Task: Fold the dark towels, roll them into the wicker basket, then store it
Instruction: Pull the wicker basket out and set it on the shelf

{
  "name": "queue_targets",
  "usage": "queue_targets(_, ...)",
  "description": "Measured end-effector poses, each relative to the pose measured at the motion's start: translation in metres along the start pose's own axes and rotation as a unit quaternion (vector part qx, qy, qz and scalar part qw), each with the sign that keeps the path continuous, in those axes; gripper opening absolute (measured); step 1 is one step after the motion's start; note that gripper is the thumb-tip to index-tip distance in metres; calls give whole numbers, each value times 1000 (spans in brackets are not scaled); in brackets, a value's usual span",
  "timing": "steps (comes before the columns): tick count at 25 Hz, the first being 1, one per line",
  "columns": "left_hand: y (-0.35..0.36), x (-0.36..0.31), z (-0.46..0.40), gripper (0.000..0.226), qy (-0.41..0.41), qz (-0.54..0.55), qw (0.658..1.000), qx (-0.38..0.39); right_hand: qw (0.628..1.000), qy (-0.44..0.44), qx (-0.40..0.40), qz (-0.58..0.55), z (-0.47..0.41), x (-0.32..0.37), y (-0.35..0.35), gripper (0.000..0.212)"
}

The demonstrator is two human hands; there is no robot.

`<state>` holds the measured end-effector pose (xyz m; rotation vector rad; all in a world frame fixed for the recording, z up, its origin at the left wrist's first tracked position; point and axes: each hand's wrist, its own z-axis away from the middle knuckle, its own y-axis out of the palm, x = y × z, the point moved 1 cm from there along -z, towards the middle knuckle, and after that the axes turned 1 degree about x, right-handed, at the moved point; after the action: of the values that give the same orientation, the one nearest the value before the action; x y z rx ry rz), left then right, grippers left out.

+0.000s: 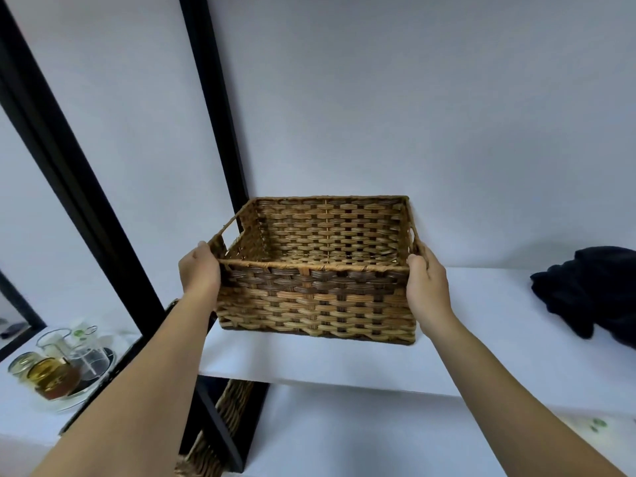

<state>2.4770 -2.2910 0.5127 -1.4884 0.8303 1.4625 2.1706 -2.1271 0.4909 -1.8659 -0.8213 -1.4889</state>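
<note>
Both hands have a grip on the wicker basket (316, 270), left hand (199, 270) wrapped round the left end near the handle cutout, right hand (428, 284) clamped round the right end. Basket's upright at the front of the white shelf (481, 339); can't tell if it's touching. Dark towels (588, 290) are bunched up off to the right.
</note>
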Motion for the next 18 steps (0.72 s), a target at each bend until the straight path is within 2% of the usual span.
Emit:
queue_targets(5,2,-1,12,32,101,-37,994,4,1000,16,-5,21,5,2,-7,37)
queue_targets(11,-3,-3,11,39,102,-33,994,36,998,31,-49,19,12,9,-5,35)
queue_targets(18,-11,-5,1,40,98,-74,988,91,997,65,-34,17,19,18,0,39)
